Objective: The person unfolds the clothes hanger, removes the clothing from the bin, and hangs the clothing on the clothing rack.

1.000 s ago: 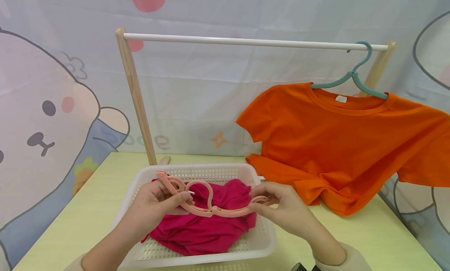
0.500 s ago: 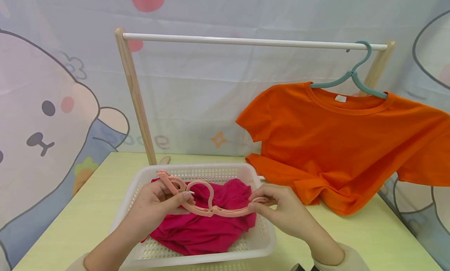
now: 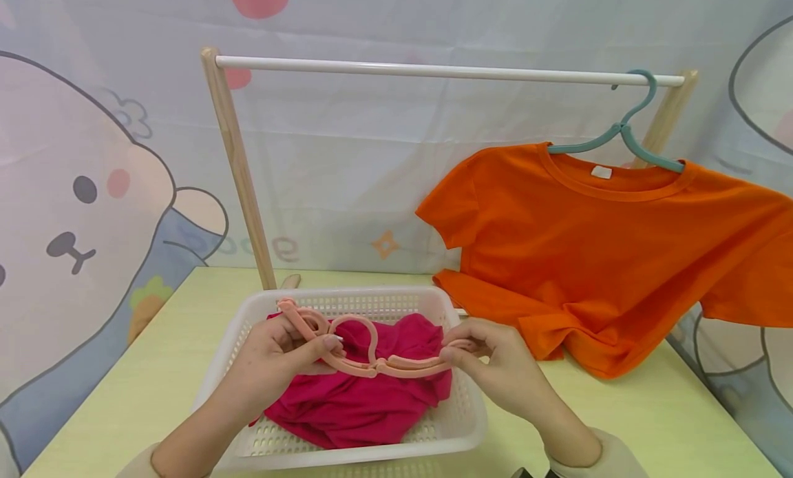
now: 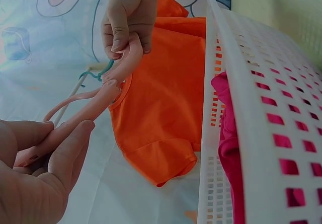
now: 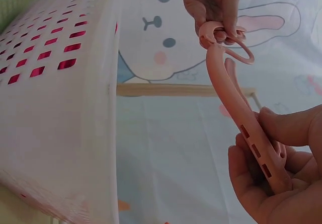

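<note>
A pink folding clothes hanger (image 3: 359, 369) is stretched between my two hands above the basket. Its curved hook rises near the central joint. My left hand (image 3: 279, 350) pinches the left arm between thumb and fingers, covering part of it. At the other end, my right hand (image 3: 495, 361) grips the right arm, whose tip lies among the fingers. In the right wrist view, several slots show along that arm (image 5: 255, 148). Below the hanger, a crumpled magenta cloth (image 3: 353, 412) lies in the white perforated basket (image 3: 347, 457).
An orange T-shirt (image 3: 595, 257) hangs at the right on a teal hanger (image 3: 650, 160), its lower part bunched on the table (image 3: 619, 423). Behind the basket stands a rack with a white rail (image 3: 434, 70) and wooden posts (image 3: 238, 168). A printed cloth backdrop (image 3: 347, 189) is behind it.
The hanger's middle and right arm have risen slightly, and a second strip now shows along the right arm's upper side. Both hands keep their grip, the right shifting only slightly.
</note>
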A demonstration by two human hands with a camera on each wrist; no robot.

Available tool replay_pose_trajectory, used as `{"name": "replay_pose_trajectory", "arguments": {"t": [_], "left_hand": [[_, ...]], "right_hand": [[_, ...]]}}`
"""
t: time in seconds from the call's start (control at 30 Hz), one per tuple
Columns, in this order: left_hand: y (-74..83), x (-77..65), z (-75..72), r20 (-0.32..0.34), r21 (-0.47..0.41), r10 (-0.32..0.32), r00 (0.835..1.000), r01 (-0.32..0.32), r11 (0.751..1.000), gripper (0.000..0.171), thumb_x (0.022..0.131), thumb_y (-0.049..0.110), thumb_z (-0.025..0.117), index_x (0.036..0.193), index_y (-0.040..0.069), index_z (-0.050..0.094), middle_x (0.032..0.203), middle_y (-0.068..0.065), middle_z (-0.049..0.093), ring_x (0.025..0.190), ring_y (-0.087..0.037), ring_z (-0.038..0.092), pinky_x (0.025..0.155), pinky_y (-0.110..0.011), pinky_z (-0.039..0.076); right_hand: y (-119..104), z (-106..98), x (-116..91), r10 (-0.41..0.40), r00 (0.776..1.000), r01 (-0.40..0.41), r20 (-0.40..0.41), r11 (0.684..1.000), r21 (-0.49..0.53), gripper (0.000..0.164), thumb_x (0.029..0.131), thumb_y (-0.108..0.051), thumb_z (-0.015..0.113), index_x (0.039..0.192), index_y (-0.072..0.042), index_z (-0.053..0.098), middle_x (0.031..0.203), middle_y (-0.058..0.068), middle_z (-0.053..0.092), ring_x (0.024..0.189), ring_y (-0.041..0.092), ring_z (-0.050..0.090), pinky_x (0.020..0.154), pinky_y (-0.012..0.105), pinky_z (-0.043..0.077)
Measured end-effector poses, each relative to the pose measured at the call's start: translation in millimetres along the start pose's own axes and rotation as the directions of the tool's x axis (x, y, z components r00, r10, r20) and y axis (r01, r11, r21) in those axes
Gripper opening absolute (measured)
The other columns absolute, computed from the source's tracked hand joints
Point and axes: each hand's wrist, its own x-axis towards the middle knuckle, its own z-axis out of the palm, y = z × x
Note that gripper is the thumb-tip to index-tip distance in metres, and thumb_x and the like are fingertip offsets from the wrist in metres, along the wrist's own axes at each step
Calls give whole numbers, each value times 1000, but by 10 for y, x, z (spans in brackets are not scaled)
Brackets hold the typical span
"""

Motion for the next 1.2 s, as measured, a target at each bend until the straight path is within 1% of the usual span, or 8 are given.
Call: {"name": "replay_pose_trajectory", "arguments": {"t": [0.13, 0.23, 0.37, 0.5, 0.7, 0.83, 1.0, 1.2], "left_hand": [[-3, 0, 8, -7, -14, -20, 1000, 19, 1000, 25, 92, 4, 63, 100, -19, 56, 103, -7, 56, 89, -13, 69, 76, -40, 58], [-11, -2, 12, -14, -25, -31, 999, 31, 999, 26, 92, 3, 63, 101, -21, 56, 104, -6, 52, 91, -12, 68, 77, -40, 58], [-18, -7, 9, -18, -25, -20, 1000, 19, 1000, 26, 93, 3, 62, 103, -21, 58, 107, -7, 51, 94, -13, 67, 77, -40, 58], [-21, -12, 12, -21, -20, 9, 1000, -10, 1000, 24, 92, 0, 61, 102, -22, 58, 106, -8, 51, 95, -14, 67, 77, -39, 58], [-30, -24, 1, -38, 6, 27, 999, -27, 1000, 21, 91, -1, 62, 99, -20, 60, 105, -5, 53, 93, -11, 66, 75, -37, 58], [-27, -31, -11, -49, 13, 18, 999, -18, 1000, 18, 91, -2, 62, 97, -19, 61, 105, -4, 53, 94, -9, 64, 76, -36, 59], [-16, -34, -33, -55, 10, 1, 999, -1, 1000, 16, 92, -1, 61, 94, -16, 61, 103, -5, 55, 96, -10, 65, 77, -35, 58], [-2, -42, -68, -78, 10, -7, 997, 8, 1000, 17, 93, 3, 62, 96, -14, 61, 99, -7, 61, 93, -15, 69, 77, -37, 58]], "right_hand": [[8, -1, 3, 36, 999, -33, -24, 992, 121, 10, 88, -7, 69, 95, 1, 66, 85, 7, 67, 72, 10, 67, 69, 27, 58], [7, -8, 9, 35, 998, -26, -46, 983, 181, 10, 90, -3, 66, 96, 5, 65, 85, 7, 66, 70, 11, 68, 69, 28, 59], [-5, -21, 12, 14, 995, 2, -98, 986, 165, 10, 89, -2, 66, 96, 5, 65, 84, -3, 67, 74, 9, 65, 68, 24, 57], [-13, -52, 14, 8, 990, 13, -139, 989, 147, 10, 89, -1, 66, 95, 6, 65, 82, -9, 67, 75, 8, 63, 66, 20, 54], [-20, -107, 11, 35, 982, -7, -183, 988, 151, 8, 89, 0, 65, 94, 7, 63, 80, -8, 66, 74, 7, 62, 68, 19, 55], [-15, -130, 8, 50, 977, -18, -206, 988, 155, 7, 89, 1, 65, 93, 6, 63, 76, -5, 63, 71, 9, 61, 67, 19, 54], [5, -166, 9, 50, 972, -15, -231, 988, 153, 6, 90, 1, 64, 93, 6, 63, 77, -5, 67, 69, 9, 62, 66, 19, 54], [32, -232, 4, 67, 969, -18, -237, 979, 201, 9, 92, 0, 62, 95, 8, 59, 82, -7, 70, 76, 8, 67, 75, 19, 55]]}}
